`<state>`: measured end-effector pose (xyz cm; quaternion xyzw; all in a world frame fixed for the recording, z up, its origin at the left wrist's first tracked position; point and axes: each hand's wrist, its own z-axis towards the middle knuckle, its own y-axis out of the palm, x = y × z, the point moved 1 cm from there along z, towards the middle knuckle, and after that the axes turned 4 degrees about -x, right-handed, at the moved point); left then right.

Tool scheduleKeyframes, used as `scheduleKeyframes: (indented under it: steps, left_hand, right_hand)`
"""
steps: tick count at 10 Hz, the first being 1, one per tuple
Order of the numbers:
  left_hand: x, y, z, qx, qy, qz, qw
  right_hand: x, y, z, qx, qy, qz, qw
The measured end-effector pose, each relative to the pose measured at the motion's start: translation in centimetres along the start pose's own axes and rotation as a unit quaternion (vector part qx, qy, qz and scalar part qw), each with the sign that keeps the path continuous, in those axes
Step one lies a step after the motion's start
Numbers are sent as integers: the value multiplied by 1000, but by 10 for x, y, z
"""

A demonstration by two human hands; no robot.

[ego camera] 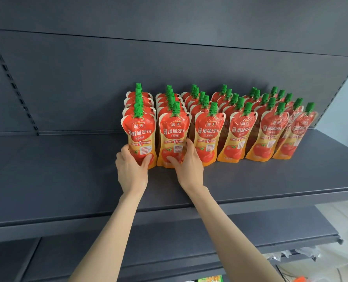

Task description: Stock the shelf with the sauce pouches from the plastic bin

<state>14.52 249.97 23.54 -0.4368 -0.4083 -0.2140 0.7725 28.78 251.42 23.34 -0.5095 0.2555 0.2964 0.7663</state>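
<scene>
1. Both hands reach up to the front of a dark grey metal shelf; the left hand grips the lower part of the leftmost front red-and-orange tomato sauce pouch with a green screw cap, thumb on its printed face and fingers curled round its left edge.
2. The right hand grips the neighbouring front sauce pouch low down, thumb across the tomato picture and fingers wrapped round its right edge.
3. Both held pouches stand upright on the shelf, just beside each other, caps up and labels facing the camera.
4. Behind and to the right stand the matching pouches in several columns running back to the dark grey back panel; the columns at the far right lean slightly.
5. A slotted upright runs down the panel at the left.
6. A lower grey shelf sits beneath; crumpled clear plastic shows under its right end; the bin cannot be made out.
</scene>
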Motion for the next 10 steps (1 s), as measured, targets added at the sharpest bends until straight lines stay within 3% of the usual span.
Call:
scheduleKeyframes:
  steps: [5,9,10]
  left_hand:
    - [15,-6,-31,30,27,22,999]
    - [127,5,-93,-29,171,-60,983]
    - [160,0,-120,-1,209,-76,975]
  right_hand:
    - [11,-35,-14,82,-39,-8,996]
    - [49,-174,-16,99,-103,71,987]
    - [54,-217,-18,107,-134,99,980]
